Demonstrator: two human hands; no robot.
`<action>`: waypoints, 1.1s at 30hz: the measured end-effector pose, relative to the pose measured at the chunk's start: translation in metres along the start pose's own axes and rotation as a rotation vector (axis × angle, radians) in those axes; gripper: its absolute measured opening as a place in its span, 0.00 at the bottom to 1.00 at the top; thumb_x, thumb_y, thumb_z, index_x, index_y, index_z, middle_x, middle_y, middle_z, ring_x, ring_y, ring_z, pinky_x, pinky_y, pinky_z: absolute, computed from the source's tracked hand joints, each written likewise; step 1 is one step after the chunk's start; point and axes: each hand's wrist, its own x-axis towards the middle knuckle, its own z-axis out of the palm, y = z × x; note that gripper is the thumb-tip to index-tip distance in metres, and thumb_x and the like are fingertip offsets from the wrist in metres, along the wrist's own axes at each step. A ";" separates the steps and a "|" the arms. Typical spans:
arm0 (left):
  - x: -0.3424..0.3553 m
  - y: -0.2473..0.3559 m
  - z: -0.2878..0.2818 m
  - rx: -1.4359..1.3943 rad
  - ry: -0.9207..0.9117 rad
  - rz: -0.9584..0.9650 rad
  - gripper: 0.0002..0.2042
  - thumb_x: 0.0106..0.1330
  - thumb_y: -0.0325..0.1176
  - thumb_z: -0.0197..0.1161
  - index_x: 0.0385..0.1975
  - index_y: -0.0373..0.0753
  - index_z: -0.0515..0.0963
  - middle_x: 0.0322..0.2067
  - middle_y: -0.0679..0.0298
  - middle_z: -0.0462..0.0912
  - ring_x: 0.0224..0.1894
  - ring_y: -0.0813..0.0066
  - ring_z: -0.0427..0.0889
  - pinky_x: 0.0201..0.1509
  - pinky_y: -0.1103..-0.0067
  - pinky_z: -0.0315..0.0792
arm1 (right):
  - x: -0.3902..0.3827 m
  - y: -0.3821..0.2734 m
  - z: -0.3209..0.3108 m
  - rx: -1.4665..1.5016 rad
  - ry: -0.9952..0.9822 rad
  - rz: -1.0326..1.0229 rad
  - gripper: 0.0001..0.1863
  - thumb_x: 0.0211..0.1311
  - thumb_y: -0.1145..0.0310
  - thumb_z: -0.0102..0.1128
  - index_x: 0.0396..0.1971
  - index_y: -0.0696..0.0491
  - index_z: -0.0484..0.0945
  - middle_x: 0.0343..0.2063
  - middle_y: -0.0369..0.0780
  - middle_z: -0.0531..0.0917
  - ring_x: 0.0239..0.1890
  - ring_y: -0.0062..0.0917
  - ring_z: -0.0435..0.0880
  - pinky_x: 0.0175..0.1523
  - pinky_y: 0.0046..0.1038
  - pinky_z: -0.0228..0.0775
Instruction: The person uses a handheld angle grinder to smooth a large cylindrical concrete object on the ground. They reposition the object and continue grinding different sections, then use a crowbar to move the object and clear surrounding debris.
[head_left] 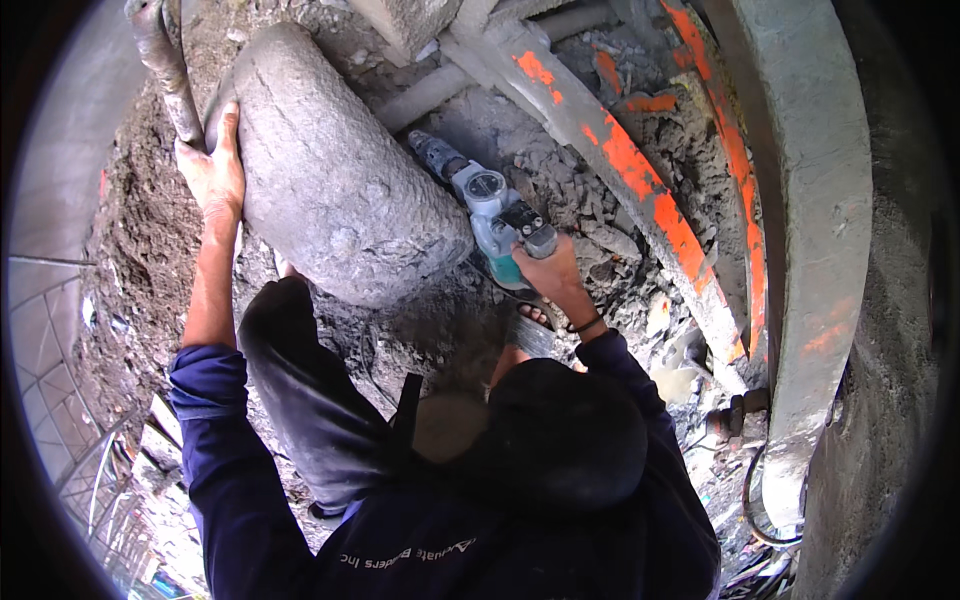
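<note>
Broken concrete rubble covers the ground between orange-marked beams. Left hand lies flat, fingers spread, on a rough grey boulder; right hand grips a teal-grey drill at centre.

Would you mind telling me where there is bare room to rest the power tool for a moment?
Hardly any. The right hand grips the power tool, wedged between the concrete cylinder and the orange-marked beam; broken rubble fills that gap. The left hand presses the cylinder's end. The only looser patch is the dirt slope left of the left forearm, and it is uneven.
</note>
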 end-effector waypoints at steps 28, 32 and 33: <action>0.004 0.002 0.004 -0.127 -0.054 -0.080 0.46 0.59 0.61 0.75 0.64 0.25 0.70 0.59 0.43 0.79 0.62 0.55 0.77 0.71 0.64 0.66 | -0.052 -0.162 -0.047 -0.068 -0.056 -0.272 0.15 0.60 0.74 0.69 0.47 0.60 0.83 0.37 0.43 0.90 0.40 0.22 0.88 0.49 0.30 0.80; 0.004 0.003 0.004 -0.183 -0.107 -0.070 0.43 0.62 0.57 0.75 0.64 0.25 0.71 0.58 0.46 0.80 0.61 0.57 0.78 0.71 0.65 0.66 | 0.017 -0.140 -0.008 -0.044 -0.008 -0.087 0.16 0.59 0.68 0.72 0.44 0.61 0.84 0.36 0.42 0.90 0.40 0.28 0.89 0.49 0.31 0.79; 0.003 0.002 0.004 -0.196 -0.125 -0.050 0.42 0.62 0.57 0.75 0.64 0.25 0.71 0.58 0.46 0.80 0.61 0.57 0.77 0.71 0.65 0.66 | 0.030 -0.132 -0.001 0.015 0.026 -0.102 0.14 0.59 0.68 0.72 0.40 0.61 0.84 0.33 0.41 0.89 0.36 0.26 0.88 0.44 0.31 0.80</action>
